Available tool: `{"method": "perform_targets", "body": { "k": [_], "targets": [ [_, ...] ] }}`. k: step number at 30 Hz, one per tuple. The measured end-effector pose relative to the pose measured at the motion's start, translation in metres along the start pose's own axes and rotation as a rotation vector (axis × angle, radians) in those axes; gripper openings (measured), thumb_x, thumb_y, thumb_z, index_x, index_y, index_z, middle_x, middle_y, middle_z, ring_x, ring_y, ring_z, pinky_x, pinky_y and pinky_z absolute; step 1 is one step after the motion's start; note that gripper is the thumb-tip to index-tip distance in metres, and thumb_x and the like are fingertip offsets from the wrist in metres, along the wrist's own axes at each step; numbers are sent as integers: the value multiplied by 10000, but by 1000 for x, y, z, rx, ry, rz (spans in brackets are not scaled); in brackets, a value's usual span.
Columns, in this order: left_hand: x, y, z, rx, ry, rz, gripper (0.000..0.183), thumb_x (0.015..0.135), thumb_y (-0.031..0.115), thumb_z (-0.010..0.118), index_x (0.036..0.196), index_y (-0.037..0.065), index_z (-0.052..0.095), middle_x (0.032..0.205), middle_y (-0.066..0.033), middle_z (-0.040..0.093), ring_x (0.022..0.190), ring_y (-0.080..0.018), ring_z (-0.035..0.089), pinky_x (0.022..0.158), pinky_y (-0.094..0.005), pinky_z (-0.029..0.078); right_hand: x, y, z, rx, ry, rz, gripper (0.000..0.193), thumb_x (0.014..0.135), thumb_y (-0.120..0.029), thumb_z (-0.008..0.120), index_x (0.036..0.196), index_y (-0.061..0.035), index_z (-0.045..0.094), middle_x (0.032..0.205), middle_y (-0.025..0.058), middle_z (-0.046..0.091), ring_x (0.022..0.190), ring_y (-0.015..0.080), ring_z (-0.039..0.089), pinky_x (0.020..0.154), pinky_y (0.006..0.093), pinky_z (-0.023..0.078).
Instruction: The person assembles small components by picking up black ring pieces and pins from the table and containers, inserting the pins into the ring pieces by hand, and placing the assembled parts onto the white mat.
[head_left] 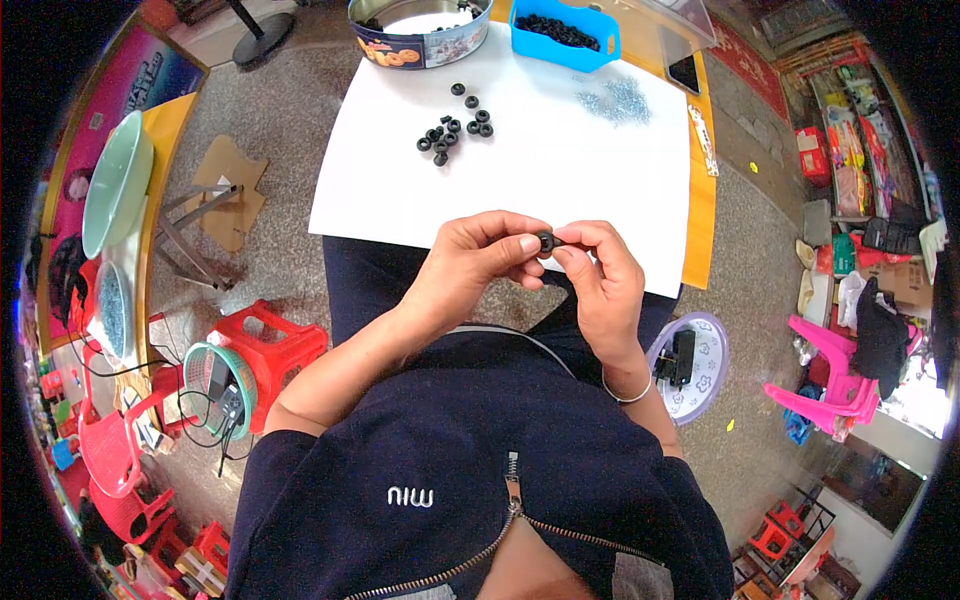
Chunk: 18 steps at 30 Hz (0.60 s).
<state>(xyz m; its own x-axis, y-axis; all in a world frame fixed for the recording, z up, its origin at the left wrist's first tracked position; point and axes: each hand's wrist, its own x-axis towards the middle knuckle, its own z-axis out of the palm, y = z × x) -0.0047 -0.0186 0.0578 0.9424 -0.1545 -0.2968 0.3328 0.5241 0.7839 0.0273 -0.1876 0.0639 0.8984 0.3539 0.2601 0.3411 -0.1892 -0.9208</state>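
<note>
Between both hands, over the near edge of a white sheet (560, 170), is a small black ring-shaped part (546, 242). My left hand (478, 252) pinches it from the left with thumb and forefinger. From the right, the thumb and forefinger of my right hand (603, 277) close on the same part; anything smaller in those fingertips is too small to make out. A loose group of similar black rings (453, 126) lies farther off on the sheet, left of centre. A scatter of tiny clear bluish pieces (615, 101) lies at the far right of the sheet.
At the back stand a round tin (425, 48) with some black parts and a blue plastic basket (520, 40) full of them. A phone (684, 74) rests at the table's far right edge. Beside me are a red stool (285, 345) on the left and a lilac basin (712, 360) on the right.
</note>
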Motion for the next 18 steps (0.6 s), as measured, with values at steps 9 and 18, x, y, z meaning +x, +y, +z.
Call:
{"method": "perform_targets", "body": {
  "k": [9,18],
  "targets": [
    [-3,-2,2,88,-24,66,204,900,106,589,1046,-35,609,831,-65,636,693,-109,618,658,-233,532,-4,-3,0,-79,-13,5,84,871,-51,582,926,11,586,882,84,608,814,150,589,722,263,473],
    [-6,5,7,107,9,48,203,891,92,597,1051,-31,612,843,-64,637,694,-113,620,662,-225,525,-4,0,-1,178,13,103,72,888,-37,569,951,-3,578,879,22,586,789,77,526,694,220,443]
  ]
}}
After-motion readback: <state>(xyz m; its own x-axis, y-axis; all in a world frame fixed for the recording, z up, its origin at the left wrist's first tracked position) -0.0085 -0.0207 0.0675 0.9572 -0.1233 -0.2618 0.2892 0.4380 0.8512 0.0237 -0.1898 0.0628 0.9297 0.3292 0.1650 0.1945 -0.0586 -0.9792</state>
